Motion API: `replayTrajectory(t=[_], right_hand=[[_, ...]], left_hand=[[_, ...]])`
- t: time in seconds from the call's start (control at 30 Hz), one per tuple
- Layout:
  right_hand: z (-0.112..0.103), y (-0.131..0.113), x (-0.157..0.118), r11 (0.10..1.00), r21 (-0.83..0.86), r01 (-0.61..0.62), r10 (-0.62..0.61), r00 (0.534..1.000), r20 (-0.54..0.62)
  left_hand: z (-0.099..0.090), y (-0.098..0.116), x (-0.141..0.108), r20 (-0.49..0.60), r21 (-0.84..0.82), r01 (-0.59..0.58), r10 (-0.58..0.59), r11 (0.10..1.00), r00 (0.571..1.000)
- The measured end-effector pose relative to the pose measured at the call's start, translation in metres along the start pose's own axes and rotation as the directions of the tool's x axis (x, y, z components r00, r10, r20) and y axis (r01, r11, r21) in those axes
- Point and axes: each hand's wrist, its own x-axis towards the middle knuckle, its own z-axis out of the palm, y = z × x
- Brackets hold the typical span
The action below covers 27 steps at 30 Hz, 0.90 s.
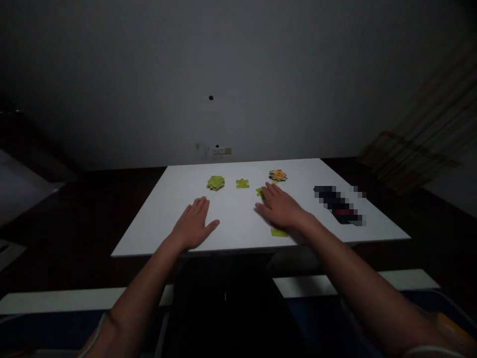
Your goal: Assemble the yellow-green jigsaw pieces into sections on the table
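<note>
My left hand lies flat on the white table, fingers stretched out and thumb spread. A sliver of a yellow-green piece shows at its fingertips, the rest hidden beneath them. Flat and open too, my right hand partly covers a green puzzle piece at its fingers. Below its wrist, another yellow-green piece lies near the table's front edge. A single green jigsaw piece sits between and beyond the hands. Past my left hand is a pile of green puzzle pieces; past my right, a pile of orange-patterned pieces.
The white table stands before a grey wall with a socket strip. A dark, pixelated object lies on the table's right side. White-edged benches or seats flank me below. A striped curtain hangs at the right.
</note>
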Motion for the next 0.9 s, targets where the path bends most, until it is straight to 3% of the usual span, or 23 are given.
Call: replayTrajectory(t=[0.13, 0.33, 0.57, 0.77, 0.9], right_hand=[[0.032, -0.01, -0.034, 0.993, 0.068, -0.098, 0.095, 0.994, 0.052], [0.028, 0.033, -0.054, 0.989, 0.015, -0.15, 0.148, 0.984, 0.1], [0.032, 0.074, -0.061, 0.967, -0.007, -0.255, 0.255, 0.965, 0.051], [0.03, 0.081, -0.032, 0.952, -0.009, -0.305, 0.305, 0.951, 0.046], [0.029, 0.08, -0.033, 0.941, 0.009, -0.338, 0.338, 0.941, -0.001]], left_hand=[[-0.006, -0.038, -0.008, 0.013, 0.035, 0.072, -0.072, 0.997, 0.997], [-0.012, -0.078, -0.013, 0.021, 0.066, 0.165, -0.167, 0.984, 0.986], [-0.017, -0.096, 0.008, 0.004, 0.072, 0.196, -0.197, 0.978, 0.98], [-0.019, -0.105, 0.032, -0.031, 0.06, 0.212, -0.211, 0.975, 0.977], [-0.02, -0.102, 0.025, -0.118, 0.017, 0.228, -0.224, 0.974, 0.967]])
